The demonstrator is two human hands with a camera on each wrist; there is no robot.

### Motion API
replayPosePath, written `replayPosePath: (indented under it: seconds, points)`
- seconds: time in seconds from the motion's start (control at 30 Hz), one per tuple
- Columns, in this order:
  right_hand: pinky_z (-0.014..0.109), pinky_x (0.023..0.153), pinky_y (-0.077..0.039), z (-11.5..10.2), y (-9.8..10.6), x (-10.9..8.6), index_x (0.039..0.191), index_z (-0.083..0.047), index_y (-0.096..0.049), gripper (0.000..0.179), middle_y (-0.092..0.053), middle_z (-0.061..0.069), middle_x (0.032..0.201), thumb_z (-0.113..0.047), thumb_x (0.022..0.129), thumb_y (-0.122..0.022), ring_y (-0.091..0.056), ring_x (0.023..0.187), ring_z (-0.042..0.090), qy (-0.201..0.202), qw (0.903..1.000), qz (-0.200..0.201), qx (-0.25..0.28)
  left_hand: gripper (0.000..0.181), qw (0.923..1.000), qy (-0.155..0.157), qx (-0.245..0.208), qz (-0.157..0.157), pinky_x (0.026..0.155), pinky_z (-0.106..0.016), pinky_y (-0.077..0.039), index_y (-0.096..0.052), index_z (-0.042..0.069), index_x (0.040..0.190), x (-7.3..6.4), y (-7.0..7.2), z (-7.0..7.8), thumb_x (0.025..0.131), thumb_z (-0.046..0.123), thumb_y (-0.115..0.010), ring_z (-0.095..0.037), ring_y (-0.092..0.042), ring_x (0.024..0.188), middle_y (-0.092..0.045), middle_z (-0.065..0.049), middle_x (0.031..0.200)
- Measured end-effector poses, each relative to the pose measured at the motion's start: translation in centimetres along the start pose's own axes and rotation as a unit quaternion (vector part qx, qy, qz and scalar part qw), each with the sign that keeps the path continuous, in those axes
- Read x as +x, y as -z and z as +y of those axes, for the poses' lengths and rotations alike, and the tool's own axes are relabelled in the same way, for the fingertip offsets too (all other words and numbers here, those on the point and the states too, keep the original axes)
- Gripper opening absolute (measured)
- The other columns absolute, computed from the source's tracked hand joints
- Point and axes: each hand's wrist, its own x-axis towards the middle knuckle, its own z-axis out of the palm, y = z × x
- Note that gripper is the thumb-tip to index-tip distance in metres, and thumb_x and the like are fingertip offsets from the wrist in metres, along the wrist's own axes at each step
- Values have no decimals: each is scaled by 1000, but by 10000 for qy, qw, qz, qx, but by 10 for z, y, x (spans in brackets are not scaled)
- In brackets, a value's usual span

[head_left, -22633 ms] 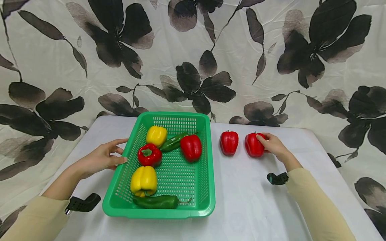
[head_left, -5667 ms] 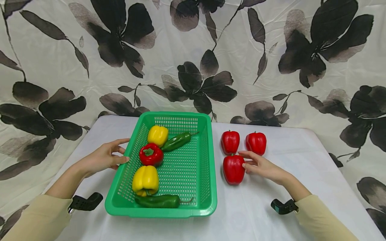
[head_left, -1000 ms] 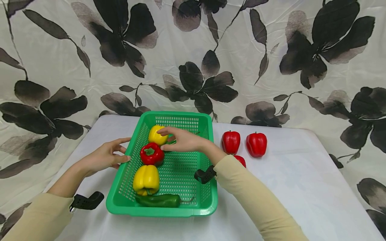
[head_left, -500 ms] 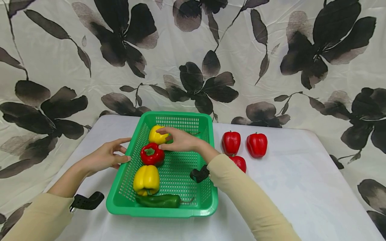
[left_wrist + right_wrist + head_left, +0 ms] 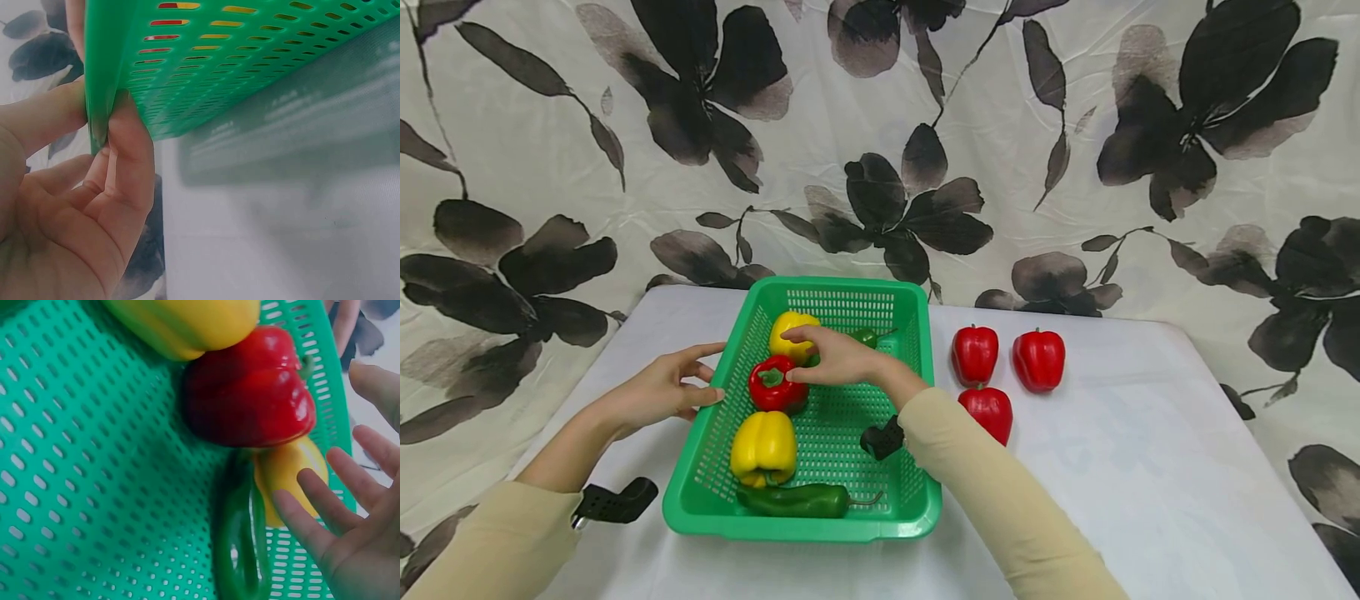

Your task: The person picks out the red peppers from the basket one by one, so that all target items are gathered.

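At the left side of the green basket (image 5: 801,530), my left hand (image 5: 651,393) grips the rim, and in the left wrist view its thumb and fingers close on the rim (image 5: 103,75) from both sides. My right hand (image 5: 838,357) is over the basket with fingers spread and nothing held. Its thumb overlaps the edge of a red bell pepper (image 5: 781,398) in the head view; the right wrist view shows the fingers apart from this pepper (image 5: 250,394). Behind it sit a yellow bell pepper (image 5: 788,327) and a green chili pepper (image 5: 866,337), partly hidden by my hand.
Nearer the basket's front are a larger yellow bell pepper (image 5: 764,448) and a long green chili pepper (image 5: 793,501). On the white table (image 5: 1150,467) to the right stand three red bell peppers (image 5: 975,356), the nearest partly covered by my right sleeve (image 5: 992,492). A floral cloth (image 5: 1037,167) hangs behind.
Since the oldest frame, a red bell pepper has gone from the basket to the table. Lately my right hand moved into the basket, then slightly left and nearer over the red pepper. My left hand stayed.
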Motion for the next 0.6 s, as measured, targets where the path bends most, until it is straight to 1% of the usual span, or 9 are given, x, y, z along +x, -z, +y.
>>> replayPosePath:
  seconds: [0.17,0.4,0.6]
  points:
    - [27,101,-39,-1,-3,2,141,-10,-35,62,-39,8,142,-27,88,-61,-41,127,20,-15,9991,-79,-410,80,10000,-25,0,13,70,-37,-57,-15,4,147,-1,0,0,85,17,-65,-25,-61,80,-48,-22,108]
    - [27,103,-37,-3,-7,5,142,-11,-34,64,-39,6,142,-29,87,-62,-42,126,17,-50,9980,-228,-592,80,10000,-32,-36,-15,70,-36,-57,-15,4,147,-1,0,-1,86,17,-64,-25,-62,80,-48,-22,107]
    - [25,102,-37,-3,-11,9,141,-7,-34,64,-40,6,142,-26,87,-62,-42,125,17,43,9970,-354,-687,80,10000,-42,-64,-41,71,-36,-57,-14,4,147,-1,1,-1,86,17,-64,-25,-62,80,-48,-22,108]
